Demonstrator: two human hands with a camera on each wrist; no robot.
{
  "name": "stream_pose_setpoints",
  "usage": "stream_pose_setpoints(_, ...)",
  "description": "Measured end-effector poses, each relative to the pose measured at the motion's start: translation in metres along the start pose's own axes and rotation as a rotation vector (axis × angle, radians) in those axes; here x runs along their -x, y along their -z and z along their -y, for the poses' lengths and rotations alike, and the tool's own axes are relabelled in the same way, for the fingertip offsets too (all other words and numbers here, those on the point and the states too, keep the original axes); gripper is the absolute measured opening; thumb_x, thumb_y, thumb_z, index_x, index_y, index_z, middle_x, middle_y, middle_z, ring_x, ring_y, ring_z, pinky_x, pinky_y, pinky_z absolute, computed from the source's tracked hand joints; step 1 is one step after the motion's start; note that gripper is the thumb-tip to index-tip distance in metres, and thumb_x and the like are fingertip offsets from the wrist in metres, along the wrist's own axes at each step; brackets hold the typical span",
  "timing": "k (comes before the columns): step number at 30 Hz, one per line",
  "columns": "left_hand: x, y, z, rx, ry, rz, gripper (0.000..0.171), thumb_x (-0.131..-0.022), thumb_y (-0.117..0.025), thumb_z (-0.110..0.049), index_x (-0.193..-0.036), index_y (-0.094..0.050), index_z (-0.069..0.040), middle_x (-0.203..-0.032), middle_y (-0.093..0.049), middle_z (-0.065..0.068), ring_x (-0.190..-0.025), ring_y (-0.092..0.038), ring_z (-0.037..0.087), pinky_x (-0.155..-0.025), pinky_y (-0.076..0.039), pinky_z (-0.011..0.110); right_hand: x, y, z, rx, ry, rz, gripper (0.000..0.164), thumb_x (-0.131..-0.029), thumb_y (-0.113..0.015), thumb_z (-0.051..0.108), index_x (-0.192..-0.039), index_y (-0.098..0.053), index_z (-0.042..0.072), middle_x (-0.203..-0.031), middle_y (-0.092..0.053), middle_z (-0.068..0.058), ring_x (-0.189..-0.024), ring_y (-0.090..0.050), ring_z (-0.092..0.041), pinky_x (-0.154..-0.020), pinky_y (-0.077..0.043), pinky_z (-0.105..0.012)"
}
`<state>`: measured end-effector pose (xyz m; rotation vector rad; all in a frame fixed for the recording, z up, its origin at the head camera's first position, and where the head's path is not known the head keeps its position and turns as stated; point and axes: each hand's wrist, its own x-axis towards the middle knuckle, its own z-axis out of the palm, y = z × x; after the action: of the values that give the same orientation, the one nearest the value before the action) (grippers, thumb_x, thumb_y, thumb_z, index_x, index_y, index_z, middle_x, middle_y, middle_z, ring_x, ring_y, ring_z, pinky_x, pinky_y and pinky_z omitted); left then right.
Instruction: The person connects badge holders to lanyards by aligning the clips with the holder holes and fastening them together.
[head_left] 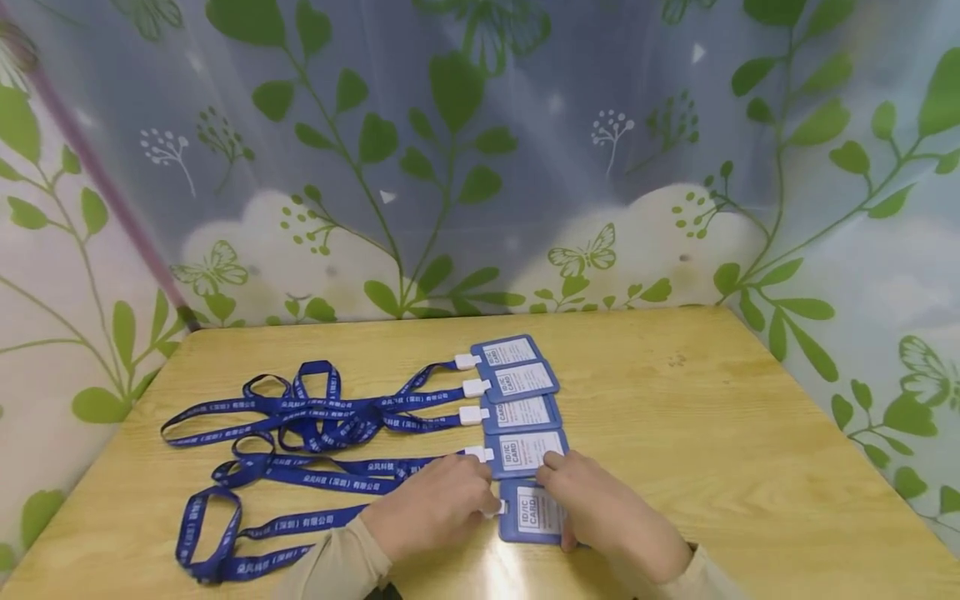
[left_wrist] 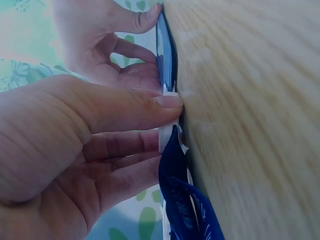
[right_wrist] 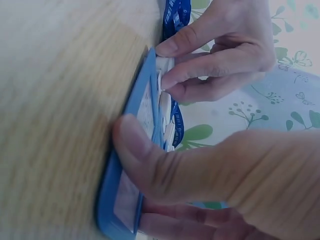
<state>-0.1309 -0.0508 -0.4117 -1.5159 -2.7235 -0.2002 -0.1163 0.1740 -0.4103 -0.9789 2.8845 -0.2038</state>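
Note:
The nearest blue badge holder (head_left: 525, 527), with a white "ID/IC CARD" insert, lies at the front end of a column of badge holders. My left hand (head_left: 438, 504) pinches the white clip (left_wrist: 167, 135) that joins this holder to its dark blue lanyard (left_wrist: 177, 175). My right hand (head_left: 611, 512) holds the same holder by its edges at the right end, with the thumb (right_wrist: 135, 140) on one edge and fingers on the other. Just beyond my hands lies another badge holder (head_left: 517, 467), its clip (head_left: 476, 453) beside my left fingers.
Further back, more badge holders (head_left: 506, 350) overlap in the column, their white clips pointing left. Several printed blue lanyards (head_left: 322, 417) lie looped and tangled across the left of the wooden table (head_left: 712, 400). A leaf-patterned curtain (head_left: 480, 208) surrounds the table's back and sides.

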Motion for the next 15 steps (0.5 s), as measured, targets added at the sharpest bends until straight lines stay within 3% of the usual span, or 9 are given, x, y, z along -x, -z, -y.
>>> stream_pose_setpoints(4, -0.003, 0.002, -0.003, 0.029, 0.017, -0.010, 0.014, -0.085, -0.078, -0.011, -0.095, -0.083, -0.021, -0.080, -0.068, -0.008, -0.071, -0.055, 0.004, -0.067, -0.048, 0.015, 0.001, 0.003, 0.001, -0.002, 0.015, -0.021, 0.056, -0.049, -0.095, 0.009, -0.098, -0.069, 0.005, -0.088, -0.056, 0.002, -0.078, -0.054, -0.017, -0.074, -0.053, -0.033)
stream_pose_setpoints(10, 0.004, 0.002, -0.007, -0.013, 0.080, -0.001, 0.011, -0.087, -0.075, -0.013, -0.090, -0.082, -0.021, -0.077, -0.064, -0.008, -0.068, -0.050, 0.005, -0.066, -0.047, 0.017, -0.004, 0.004, 0.005, -0.037, 0.038, -0.012, 0.058, -0.051, -0.095, 0.009, -0.103, -0.070, 0.003, -0.089, -0.055, 0.002, -0.078, -0.051, -0.014, -0.073, -0.052, -0.031)
stream_pose_setpoints(15, 0.005, -0.001, -0.009, -0.019, 0.143, 0.026, 0.011, -0.088, -0.075, -0.015, -0.092, -0.082, -0.023, -0.081, -0.063, -0.008, -0.068, -0.052, 0.005, -0.063, -0.047, 0.017, -0.010, 0.004, 0.008, -0.050, -0.037, 0.059, 0.063, -0.052, -0.096, 0.009, -0.109, -0.070, 0.002, -0.094, -0.057, -0.001, -0.085, -0.054, -0.016, -0.081, -0.055, -0.033)
